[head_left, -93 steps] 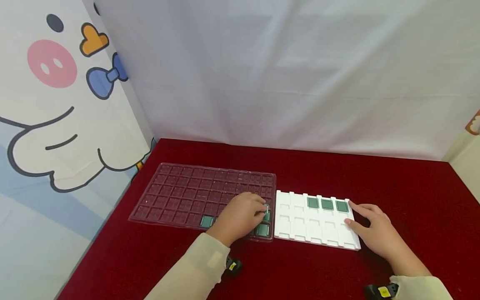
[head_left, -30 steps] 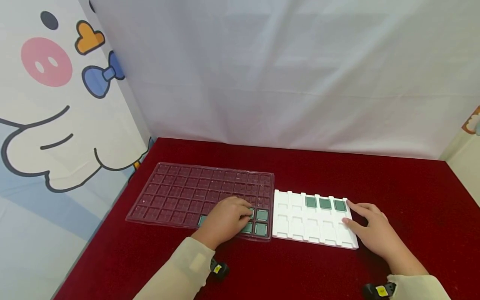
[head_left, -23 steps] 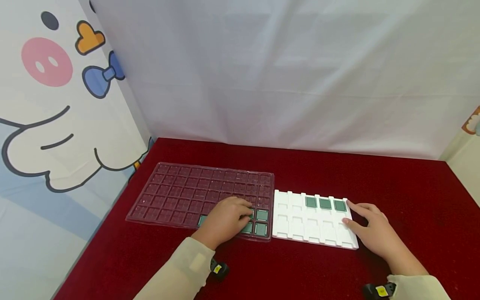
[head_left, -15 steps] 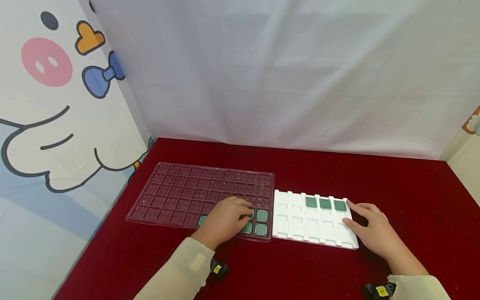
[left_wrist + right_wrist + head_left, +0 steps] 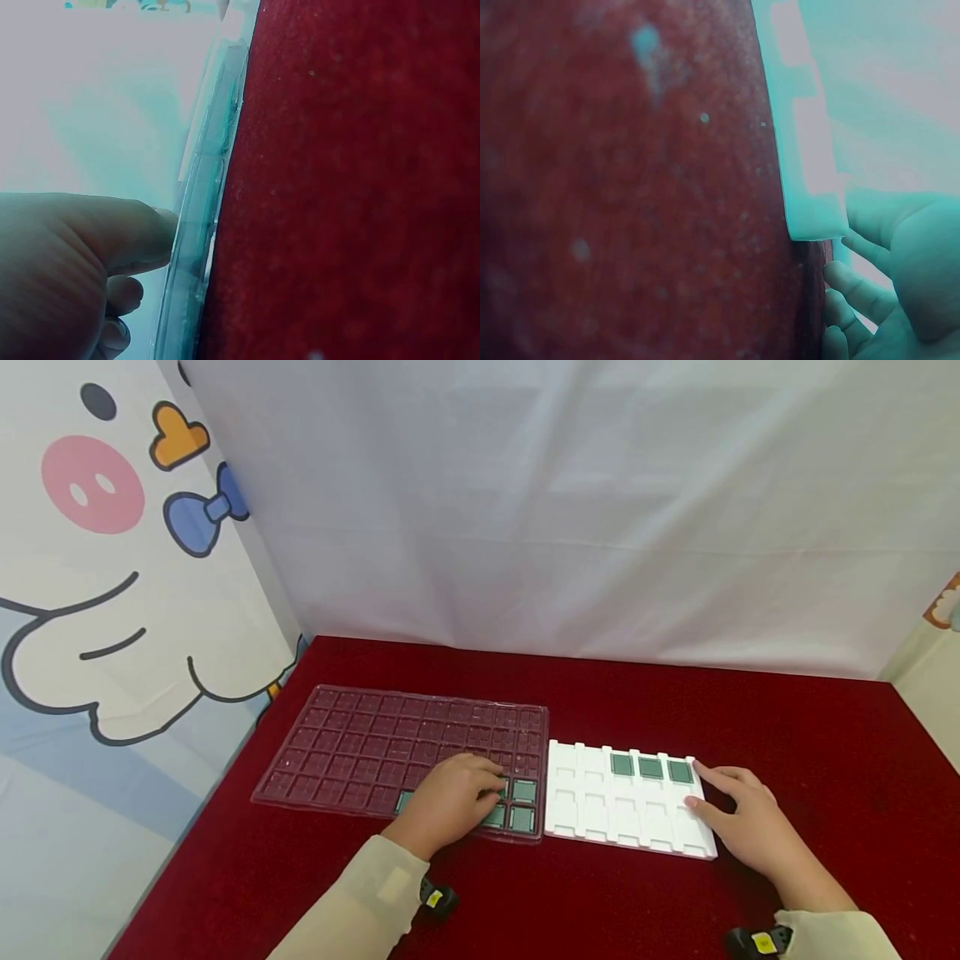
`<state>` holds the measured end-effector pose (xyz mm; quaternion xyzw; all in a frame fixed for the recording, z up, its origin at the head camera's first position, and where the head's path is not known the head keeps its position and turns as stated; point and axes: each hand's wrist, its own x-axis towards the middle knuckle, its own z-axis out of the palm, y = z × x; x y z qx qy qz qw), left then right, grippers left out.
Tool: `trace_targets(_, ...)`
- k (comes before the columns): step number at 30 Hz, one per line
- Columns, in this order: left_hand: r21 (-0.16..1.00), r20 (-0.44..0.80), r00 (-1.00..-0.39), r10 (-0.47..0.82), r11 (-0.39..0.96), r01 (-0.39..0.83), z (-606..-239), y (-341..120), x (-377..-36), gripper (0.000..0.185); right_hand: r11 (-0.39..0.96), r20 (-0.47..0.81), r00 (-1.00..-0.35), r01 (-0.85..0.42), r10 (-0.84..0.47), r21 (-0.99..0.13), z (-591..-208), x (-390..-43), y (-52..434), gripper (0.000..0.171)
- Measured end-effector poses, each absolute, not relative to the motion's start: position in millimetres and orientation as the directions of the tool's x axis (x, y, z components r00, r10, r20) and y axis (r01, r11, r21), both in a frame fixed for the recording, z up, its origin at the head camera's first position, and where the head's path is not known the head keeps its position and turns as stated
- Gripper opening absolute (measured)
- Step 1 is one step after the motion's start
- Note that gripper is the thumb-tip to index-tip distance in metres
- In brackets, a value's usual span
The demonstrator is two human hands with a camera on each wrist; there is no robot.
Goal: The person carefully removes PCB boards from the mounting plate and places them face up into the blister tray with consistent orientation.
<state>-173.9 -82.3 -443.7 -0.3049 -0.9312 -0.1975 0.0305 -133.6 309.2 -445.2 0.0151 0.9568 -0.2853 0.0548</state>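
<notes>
A clear plastic grid tray (image 5: 360, 743) lies on the left of the red cloth, with several green chips (image 5: 524, 790) in its near right pockets. My left hand (image 5: 495, 785) rests on this tray, fingers curled with their tips on a chip; the grip itself is hidden. In the left wrist view the thumb (image 5: 142, 232) touches the tray's rim (image 5: 202, 225). A white foam tray (image 5: 592, 814) beside it holds three green chips (image 5: 651, 767) in its far row. My right hand (image 5: 701, 787) lies relaxed against its right edge, which also shows in the right wrist view (image 5: 810, 150).
The red cloth (image 5: 750, 718) covers the table, bare behind and to the right of the trays. A white curtain (image 5: 570, 510) closes the back and a cartoon panel (image 5: 112, 568) the left side. Small black wrist devices (image 5: 435, 897) sit by each sleeve.
Since 3.1 s ago my left hand has shifted a little left, uncovering the rightmost chips in the clear tray. Over the last second neither hand has moved.
</notes>
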Motion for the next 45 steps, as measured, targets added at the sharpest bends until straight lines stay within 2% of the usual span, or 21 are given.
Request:
trace_targets(21, 0.389, 0.204, -0.796, 0.570, 0.699, 0.600, -431.1, -70.2, -170.1, 0.016, 0.834, -0.100, -0.995, 0.046, -0.011, -0.549, -446.8, -132.5, 309.9, 0.069)
trace_targets(45, 0.382, 0.196, -0.761, 0.619, 0.666, 0.640, -424.6, -26.5, -174.4, 0.020, 0.833, -0.094, -0.996, 0.046, -0.007, -0.552, -448.5, -133.6, 310.8, 0.069)
